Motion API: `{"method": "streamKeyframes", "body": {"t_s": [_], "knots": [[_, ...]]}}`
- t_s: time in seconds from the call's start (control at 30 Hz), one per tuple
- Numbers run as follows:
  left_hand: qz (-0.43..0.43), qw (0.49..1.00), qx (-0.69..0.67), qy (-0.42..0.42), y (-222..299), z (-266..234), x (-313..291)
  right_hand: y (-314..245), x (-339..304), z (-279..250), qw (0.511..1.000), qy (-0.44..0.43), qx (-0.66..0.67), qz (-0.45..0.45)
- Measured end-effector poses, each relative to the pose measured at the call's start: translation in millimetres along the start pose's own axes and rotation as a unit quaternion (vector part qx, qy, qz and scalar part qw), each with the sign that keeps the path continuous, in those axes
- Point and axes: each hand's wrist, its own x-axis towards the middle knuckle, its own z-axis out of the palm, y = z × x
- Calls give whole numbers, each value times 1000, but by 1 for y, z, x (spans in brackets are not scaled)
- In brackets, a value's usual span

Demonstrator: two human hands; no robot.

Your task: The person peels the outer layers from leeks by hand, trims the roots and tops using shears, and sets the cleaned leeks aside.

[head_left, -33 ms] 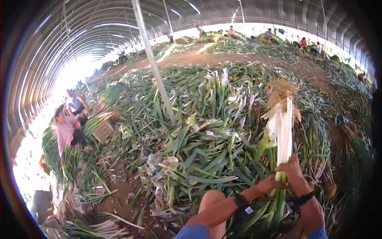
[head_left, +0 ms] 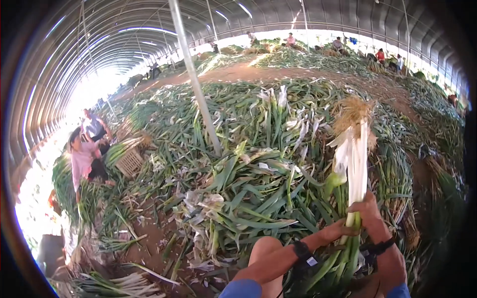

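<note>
At the right of the view, a bunch of leeks [head_left: 357, 171] stands nearly upright, its shaggy roots [head_left: 354, 115] on top and green leaves [head_left: 343, 260] trailing below. The right hand [head_left: 366, 208] is closed around it; the left hand [head_left: 339, 230] curls round it just beneath. Heaped greens [head_left: 263, 198] spread about; far left, a person in pink [head_left: 81, 160] is near a tan crate [head_left: 129, 164].

The reddish-brown earth floor [head_left: 233, 74] is largely covered by a broad heap of green leaves [head_left: 263, 193]. At the lower left, white-stemmed stalks [head_left: 124, 286] are laid roughly side by side; farther back, a tan crate [head_left: 130, 163] is surrounded by greens.
</note>
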Motion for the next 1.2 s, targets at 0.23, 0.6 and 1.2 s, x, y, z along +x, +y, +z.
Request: {"method": "streamKeyframes", "body": {"t_s": [0.23, 0.6, 1.2], "knots": [[50, 968, 234, -72, 4, -16, -28, -72, 25, -13, 990, -42, 137, -10], [-26, 702, 711, 41, 31, -70, -88, -202, 70, -46, 978, -40, 143, -146], [240, 739, 407, 481, 148, -143, -209, -249, 66, -27, 906, -191, -344, -154]]}}
